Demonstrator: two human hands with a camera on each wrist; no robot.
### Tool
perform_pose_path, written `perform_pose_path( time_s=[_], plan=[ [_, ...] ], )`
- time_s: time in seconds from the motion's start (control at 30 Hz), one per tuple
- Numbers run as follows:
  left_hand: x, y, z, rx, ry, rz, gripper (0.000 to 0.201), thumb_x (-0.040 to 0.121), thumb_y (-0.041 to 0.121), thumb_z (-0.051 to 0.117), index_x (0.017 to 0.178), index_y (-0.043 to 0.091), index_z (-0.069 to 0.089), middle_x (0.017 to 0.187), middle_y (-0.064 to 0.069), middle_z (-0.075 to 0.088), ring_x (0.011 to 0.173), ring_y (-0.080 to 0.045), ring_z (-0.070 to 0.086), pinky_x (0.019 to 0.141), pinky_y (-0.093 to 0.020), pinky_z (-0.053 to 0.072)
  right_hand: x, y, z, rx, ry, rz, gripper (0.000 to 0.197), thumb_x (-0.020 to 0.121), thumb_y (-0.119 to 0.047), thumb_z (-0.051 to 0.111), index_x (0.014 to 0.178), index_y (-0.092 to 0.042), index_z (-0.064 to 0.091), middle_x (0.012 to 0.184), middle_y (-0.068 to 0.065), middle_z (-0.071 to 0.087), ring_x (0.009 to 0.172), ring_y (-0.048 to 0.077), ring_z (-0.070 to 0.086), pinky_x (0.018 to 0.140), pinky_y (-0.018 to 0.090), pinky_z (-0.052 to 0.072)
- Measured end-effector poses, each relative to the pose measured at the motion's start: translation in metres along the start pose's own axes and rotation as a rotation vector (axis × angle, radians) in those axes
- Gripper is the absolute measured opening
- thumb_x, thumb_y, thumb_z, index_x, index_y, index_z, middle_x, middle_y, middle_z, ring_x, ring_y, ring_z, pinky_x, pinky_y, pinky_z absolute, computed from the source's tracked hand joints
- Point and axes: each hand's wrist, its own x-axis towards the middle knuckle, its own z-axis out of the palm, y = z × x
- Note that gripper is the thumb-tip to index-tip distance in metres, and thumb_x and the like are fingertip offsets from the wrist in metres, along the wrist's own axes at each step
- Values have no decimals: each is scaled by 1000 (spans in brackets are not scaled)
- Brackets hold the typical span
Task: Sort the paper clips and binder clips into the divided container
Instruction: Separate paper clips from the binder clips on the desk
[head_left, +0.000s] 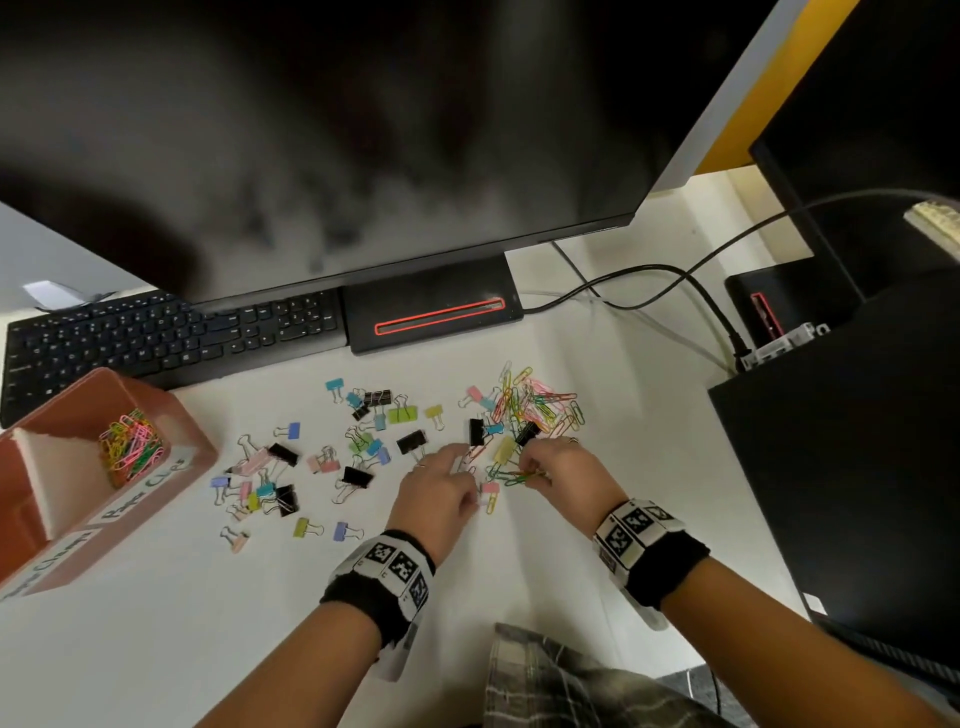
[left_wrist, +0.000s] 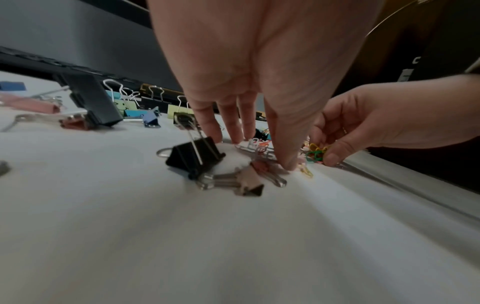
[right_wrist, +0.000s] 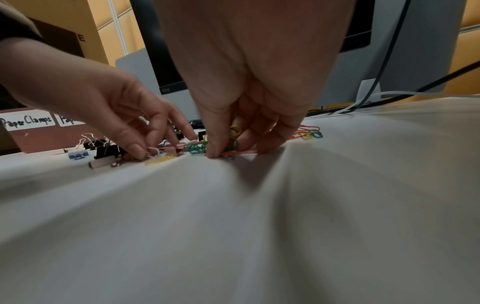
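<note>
Two hands at work over the white surface (head_left: 597, 519), side by side among the scattered clips. Right hand (head_left: 563, 467) curled down, thumb and fingers pinching a small bundle of green, yellow and red paper clips (head_left: 519, 477) against the surface; same bundle plain in the right wrist view (right_wrist: 207, 147), fingertips (right_wrist: 214, 153) touching the surface. Left hand (head_left: 441, 488) just beside it, fingers stretched down and relaxed, tips resting on the surface among loose clips, thumb tip (left_wrist: 288, 164) down next to a pink binder clip (left_wrist: 262, 167); nothing gripped in that hand as far as could be seen. Larger heap of coloured paper clips (head_left: 540, 402) lying beyond the right hand, further from the person. Binder clips (head_left: 322, 457) in black, blue, pink, green and yellow spread loosely to the left of the hands, one black binder clip (left_wrist: 194, 156) standing close by the left fingers. Brown divided container (head_left: 171, 415) well apart at the far left, one compartment already holding a pile of coloured paper clips (head_left: 132, 447), with white handwritten labels (head_left: 140, 493) on its front rim. Black keyboard (head_left: 156, 338) and dark monitor (head_left: 337, 130) behind the clips, black cables (head_left: 649, 275) trailing to the right.
</note>
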Motion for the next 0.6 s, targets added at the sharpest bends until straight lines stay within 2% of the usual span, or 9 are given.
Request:
perform_pose_path(
  time_s=[0.1, 0.2, 0.27, 0.33, 0.37, 0.47, 0.53, 0.6],
  plan=[
    [10, -3, 2, -7, 12, 2, 5, 78, 5, 63, 74, 6, 62, 111, -7, 58, 92, -23, 56, 80, -29, 46, 1, -1, -1, -45, -12, -23, 17, 83, -12, 64, 99, -11, 68, 99, 9, 65, 94, 25, 59, 79, 29, 43],
    [15, -3, -2, -32, 15, -12, 3, 83, 3, 58, 80, 5, 58, 92, -9, 59, 83, -22, 54, 71, -29, 43, 1, -3, -2, -66, -11, -23, 18, 84, -13, 62, 100, -10, 68, 100, 10, 64, 95, 28, 59, 80, 32, 45],
    [17, -2, -5, -57, 24, -61, 6, 86, 6, 55, 91, 8, 56, 90, -7, 60, 83, -21, 54, 71, -30, 42, 2, -4, -2, -77, -5, -22, 18, 85, -13, 61, 101, -11, 68, 100, 11, 64, 94, 28, 59, 79, 32, 45],
    [20, -2, -5, -82, -6, -108, 19, 88, 9, 53, 107, 9, 55, 97, -7, 60, 90, -21, 56, 77, -30, 42, 3, -6, -1, -88, -8, -12, 19, 87, -14, 58, 103, -12, 68, 101, 10, 65, 95, 28, 59, 79, 32, 45],
    [21, -1, -6, -69, -31, -117, 21, 89, 9, 52, 109, 10, 56, 101, -8, 60, 94, -23, 56, 80, -29, 42, 4, -7, -1, -93, -14, -4, 19, 88, -15, 58, 103, -12, 68, 101, 10, 65, 95, 27, 58, 79, 32, 44],
    [25, -1, -7, -16, -86, -122, 18, 90, 10, 51, 105, 10, 61, 103, -10, 61, 98, -24, 55, 82, -29, 41, 4, -6, -2, -74, -18, 20, 18, 88, -19, 58, 103, -13, 68, 101, 9, 65, 95, 26, 58, 80, 32, 46],
    [25, -2, -11, -69, -71, -134, 15, 88, 10, 55, 100, 10, 64, 100, -9, 63, 95, -23, 57, 81, -26, 43, 3, -6, -6, -26, 5, 40, 16, 88, -19, 59, 100, -14, 68, 100, 6, 65, 93, 24, 59, 81, 33, 47],
    [22, -2, -20, -160, -18, -151, 10, 86, 10, 60, 94, 12, 65, 92, -3, 64, 86, -16, 59, 74, -14, 44, 3, -7, -12, 32, 57, 49, 14, 87, -18, 60, 97, -13, 67, 98, 4, 64, 90, 21, 59, 80, 34, 49]
  ],
)
